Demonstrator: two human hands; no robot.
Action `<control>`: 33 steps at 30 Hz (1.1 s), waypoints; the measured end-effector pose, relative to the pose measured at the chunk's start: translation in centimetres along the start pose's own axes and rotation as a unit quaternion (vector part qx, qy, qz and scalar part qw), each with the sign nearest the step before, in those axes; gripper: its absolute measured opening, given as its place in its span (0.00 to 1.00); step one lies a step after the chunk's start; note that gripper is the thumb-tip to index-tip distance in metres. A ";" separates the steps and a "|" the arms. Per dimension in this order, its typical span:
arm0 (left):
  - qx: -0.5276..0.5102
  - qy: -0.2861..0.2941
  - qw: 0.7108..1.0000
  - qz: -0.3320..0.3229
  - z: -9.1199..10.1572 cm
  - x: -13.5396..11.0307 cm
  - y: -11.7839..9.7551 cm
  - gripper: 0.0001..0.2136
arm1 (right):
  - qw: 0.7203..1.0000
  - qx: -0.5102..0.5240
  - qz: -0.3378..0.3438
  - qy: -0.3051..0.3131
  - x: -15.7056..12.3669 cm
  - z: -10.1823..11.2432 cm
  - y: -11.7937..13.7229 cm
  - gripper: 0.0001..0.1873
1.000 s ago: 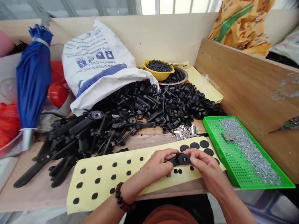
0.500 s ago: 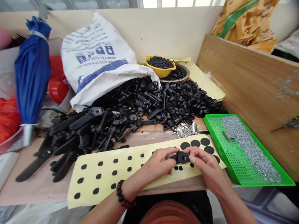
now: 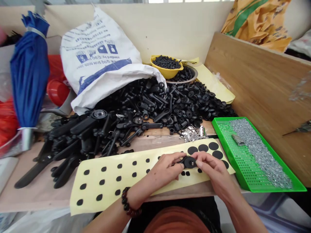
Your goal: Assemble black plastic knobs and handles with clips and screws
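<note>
My left hand [image 3: 165, 170] and my right hand [image 3: 211, 168] both pinch a small black plastic part [image 3: 188, 161] with a round head, held just above a yellow sheet [image 3: 109, 184] dotted with black round stickers. The left fingers grip its handle end. The right fingertips press on the round head. A dark bead bracelet [image 3: 127, 202] sits on my left wrist.
A big heap of black plastic handles [image 3: 136, 119] spills from a white sack [image 3: 102, 61]. A green perforated tray [image 3: 255, 155] of small silver bits lies at right. A yellow bowl [image 3: 166, 66], metal clips [image 3: 193, 133], a blue umbrella [image 3: 29, 71] and a wooden board [image 3: 262, 84] surround the bench.
The view has tipped slightly, shifting everything a little up. Both hands stay on the black part, with only small finger movements.
</note>
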State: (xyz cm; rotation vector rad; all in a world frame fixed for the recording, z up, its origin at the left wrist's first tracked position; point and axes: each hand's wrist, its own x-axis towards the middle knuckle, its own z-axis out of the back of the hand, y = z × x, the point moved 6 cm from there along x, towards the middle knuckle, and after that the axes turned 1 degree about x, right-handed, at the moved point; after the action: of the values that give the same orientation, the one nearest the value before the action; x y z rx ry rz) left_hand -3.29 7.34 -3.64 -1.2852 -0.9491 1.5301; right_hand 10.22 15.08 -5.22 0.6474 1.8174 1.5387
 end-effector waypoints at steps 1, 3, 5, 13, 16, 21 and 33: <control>-0.005 -0.003 1.000 0.001 0.0 0.0 0.0 0.19 | 1.000 -0.001 0.001 0.000 0.0 0.0 0.1 0.11; -0.024 -0.008 1.000 0.004 -0.2 0.1 0.2 0.18 | 1.000 -0.007 0.002 0.001 -0.1 -0.1 0.2 0.11; -0.046 -0.016 0.999 0.008 -0.4 0.1 0.5 0.19 | 1.000 -0.017 0.003 -0.001 -0.2 -0.2 0.3 0.12; -0.041 -0.053 0.998 0.005 -0.4 0.2 1.1 0.14 | 0.998 -0.056 0.010 0.007 0.0 -0.6 0.1 0.12; -0.020 -0.057 0.998 -0.001 -0.5 0.2 0.8 0.13 | 0.998 -0.060 0.015 0.011 0.0 -0.7 0.1 0.11; -0.009 -0.063 0.998 -0.018 -0.4 0.0 0.3 0.11 | 0.997 -0.067 0.025 0.013 -0.3 -0.7 0.6 0.11; -0.150 -0.126 0.980 -0.036 0.2 -1.3 0.3 0.14 | 0.978 0.201 -0.045 0.027 -0.9 -1.1 -0.8 0.11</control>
State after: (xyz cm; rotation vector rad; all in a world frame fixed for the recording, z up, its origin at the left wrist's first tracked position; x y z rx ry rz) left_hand -3.45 6.01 -3.46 -1.2630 -1.4196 1.5596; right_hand 10.03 13.52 -5.78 0.6999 2.1923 1.1457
